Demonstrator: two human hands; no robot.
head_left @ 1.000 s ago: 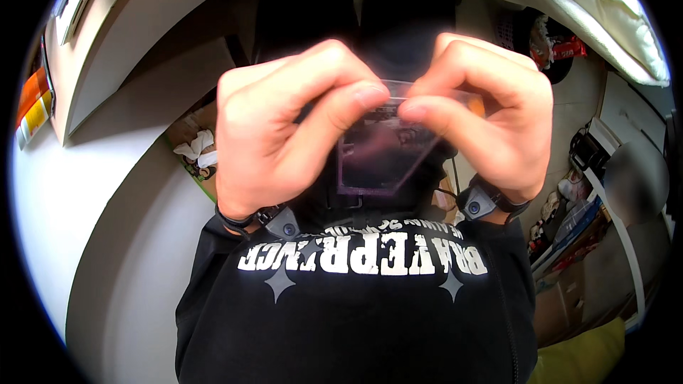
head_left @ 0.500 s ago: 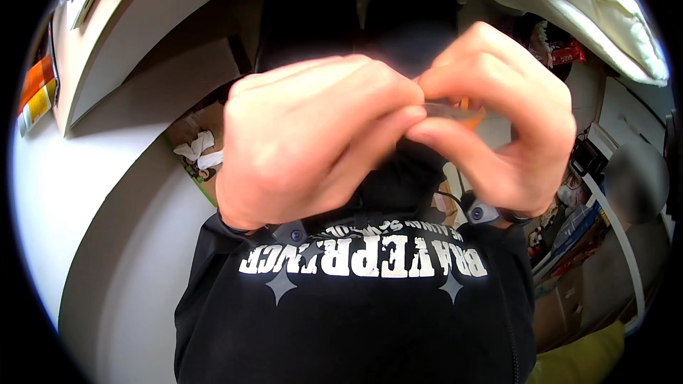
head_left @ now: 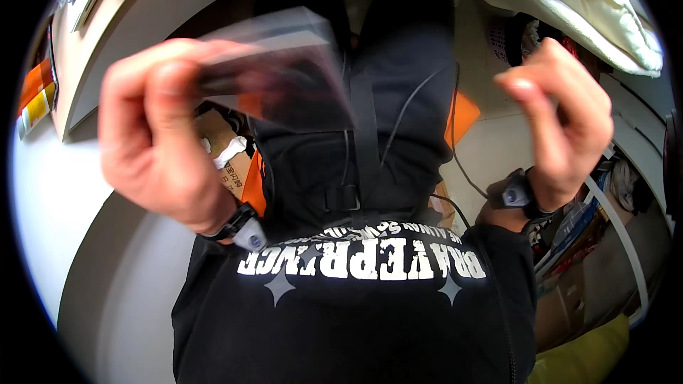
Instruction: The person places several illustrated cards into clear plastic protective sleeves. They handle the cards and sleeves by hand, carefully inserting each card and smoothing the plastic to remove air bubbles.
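Note:
My left hand (head_left: pixel 160 128) is closed at the left, its thumb and fingers pinching one edge of a see-through plastic sleeve (head_left: pixel 284 75). The sleeve is flat, roughly four-sided and smeared by motion. It slants to the right over my dark-clad lap (head_left: pixel 402 128), and I cannot tell if anything lies inside. Off to the right, well apart from the sleeve, my right hand (head_left: pixel 565 117) is raised with its thumb and forefinger pressed together. Whatever might be between those fingertips is too small or hidden to see.
A white curved desk edge (head_left: pixel 142 50) runs along the left. Beneath my hands lie orange pieces (head_left: pixel 464 115) and a cardboard box (head_left: pixel 238 171). A cream padded cloth (head_left: pixel 605 21) fills the upper right. A cable (head_left: pixel 459 160) hangs beside my legs.
My hands, which met in the middle, have moved apart, left and right. The see-through sleeve, mostly hidden before, now shows in my left hand.

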